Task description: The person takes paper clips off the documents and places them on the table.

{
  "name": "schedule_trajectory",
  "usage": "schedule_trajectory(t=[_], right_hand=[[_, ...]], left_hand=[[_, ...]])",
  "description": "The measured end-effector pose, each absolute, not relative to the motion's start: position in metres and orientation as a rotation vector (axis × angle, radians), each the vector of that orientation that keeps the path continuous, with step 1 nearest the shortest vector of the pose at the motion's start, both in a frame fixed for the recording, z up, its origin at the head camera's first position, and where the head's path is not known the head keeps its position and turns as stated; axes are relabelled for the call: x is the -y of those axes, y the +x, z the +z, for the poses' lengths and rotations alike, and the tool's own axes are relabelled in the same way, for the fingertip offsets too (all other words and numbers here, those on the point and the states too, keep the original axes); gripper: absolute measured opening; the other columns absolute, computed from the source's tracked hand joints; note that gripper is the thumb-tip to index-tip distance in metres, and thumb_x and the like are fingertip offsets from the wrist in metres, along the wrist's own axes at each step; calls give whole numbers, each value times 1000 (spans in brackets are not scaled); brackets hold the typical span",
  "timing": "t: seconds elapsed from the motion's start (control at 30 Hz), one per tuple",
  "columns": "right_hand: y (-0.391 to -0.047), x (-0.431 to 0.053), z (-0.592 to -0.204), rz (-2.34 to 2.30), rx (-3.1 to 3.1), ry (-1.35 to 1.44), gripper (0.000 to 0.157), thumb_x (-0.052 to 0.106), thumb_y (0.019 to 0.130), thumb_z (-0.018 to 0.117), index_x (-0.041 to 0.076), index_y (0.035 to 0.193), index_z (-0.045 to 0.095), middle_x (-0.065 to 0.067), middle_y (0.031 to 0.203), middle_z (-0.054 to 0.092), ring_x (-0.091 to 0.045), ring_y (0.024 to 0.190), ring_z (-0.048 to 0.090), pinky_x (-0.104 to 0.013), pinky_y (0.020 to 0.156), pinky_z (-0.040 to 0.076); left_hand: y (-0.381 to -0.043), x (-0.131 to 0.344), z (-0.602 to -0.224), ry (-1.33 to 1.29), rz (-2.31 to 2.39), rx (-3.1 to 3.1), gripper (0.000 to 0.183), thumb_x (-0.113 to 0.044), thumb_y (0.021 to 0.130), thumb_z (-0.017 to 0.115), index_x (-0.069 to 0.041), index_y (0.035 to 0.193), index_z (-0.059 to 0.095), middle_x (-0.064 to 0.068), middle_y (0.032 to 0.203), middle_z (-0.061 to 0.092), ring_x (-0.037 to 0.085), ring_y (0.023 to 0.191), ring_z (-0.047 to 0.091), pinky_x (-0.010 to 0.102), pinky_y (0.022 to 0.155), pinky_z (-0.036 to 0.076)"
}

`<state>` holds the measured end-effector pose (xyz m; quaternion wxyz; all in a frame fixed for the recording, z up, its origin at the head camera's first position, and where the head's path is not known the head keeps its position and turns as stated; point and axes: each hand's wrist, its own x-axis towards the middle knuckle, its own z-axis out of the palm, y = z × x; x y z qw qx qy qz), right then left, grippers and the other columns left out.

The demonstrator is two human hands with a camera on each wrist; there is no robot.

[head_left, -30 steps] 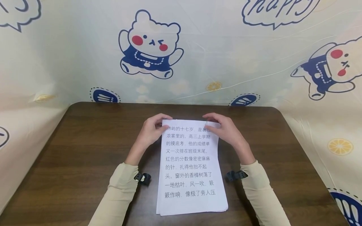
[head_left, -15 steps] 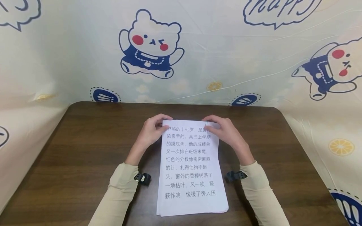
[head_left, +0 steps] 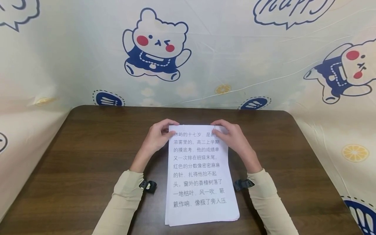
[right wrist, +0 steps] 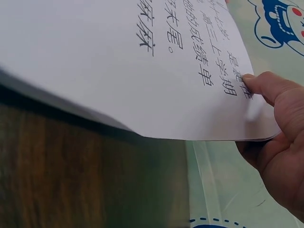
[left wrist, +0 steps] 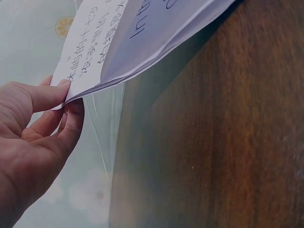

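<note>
A stack of white paper sheets [head_left: 202, 213] with large printed Chinese text stands between both hands in the head view, its lower edges slightly fanned. My left hand [head_left: 157, 135] pinches the top left corner, thumb on the printed face and fingers behind. At the top right corner my right hand [head_left: 235, 137] pinches likewise, its thumb over the end of the first text line. A thin dark upright line shows at the top edge beside the right fingers. In the left wrist view the sheets [left wrist: 156, 33] part a little along their side edge. The right wrist view shows the sheets [right wrist: 95, 71] bowing.
Under the paper is a dark brown wooden table [head_left: 88, 156] with rounded far corners. A pale cloth [head_left: 217, 58] printed with cartoon bears hangs behind it and along both sides. Dark devices, like this left one [head_left: 148, 186], sit at both wrists over cream sleeves.
The lower part of the paper stack has swung slightly to the right. My right forearm has shifted a little left; both hands keep their pinch on the top corners.
</note>
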<state>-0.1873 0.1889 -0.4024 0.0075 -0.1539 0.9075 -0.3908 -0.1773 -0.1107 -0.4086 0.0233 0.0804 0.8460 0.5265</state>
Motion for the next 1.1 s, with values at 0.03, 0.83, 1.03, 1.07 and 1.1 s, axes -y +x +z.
schedule_trajectory(t=[0.03,0.83,1.03,1.07,1.1], right_hand=[[-188,-189,-403,-1222,-2844,-478,32,26,96,69,20,127,65,-6,116,73,-19,82,70,-33,70,55],[-190,-186,-411,-1274,-2927,-513,28,23,98,66,17,125,65,-9,116,73,-21,85,69,-35,79,51],[-188,-186,-413,-1326,-2940,-500,26,22,99,65,17,125,65,-10,121,72,-24,93,67,-38,86,50],[-187,-186,-413,-1336,-2942,-495,27,22,99,64,17,125,65,-9,122,71,-24,93,67,-38,85,50],[-187,-186,-414,-1350,-2940,-488,27,23,99,64,17,126,65,-9,123,71,-24,94,68,-38,85,51]], left_hand=[[-178,111,-409,251,1631,-2619,33,0,93,67,-14,123,67,13,115,72,27,90,67,30,74,52],[-177,112,-408,295,1612,-2637,31,0,93,67,-14,121,68,13,114,72,27,88,66,30,74,51],[-176,110,-409,316,1611,-2638,30,0,93,67,-13,120,69,13,115,73,26,87,65,29,73,51],[-176,110,-409,319,1614,-2638,30,0,93,68,-13,120,70,13,115,73,26,87,65,29,73,51],[-176,109,-409,322,1616,-2636,30,0,93,68,-13,120,70,12,115,73,26,87,65,29,72,51]])
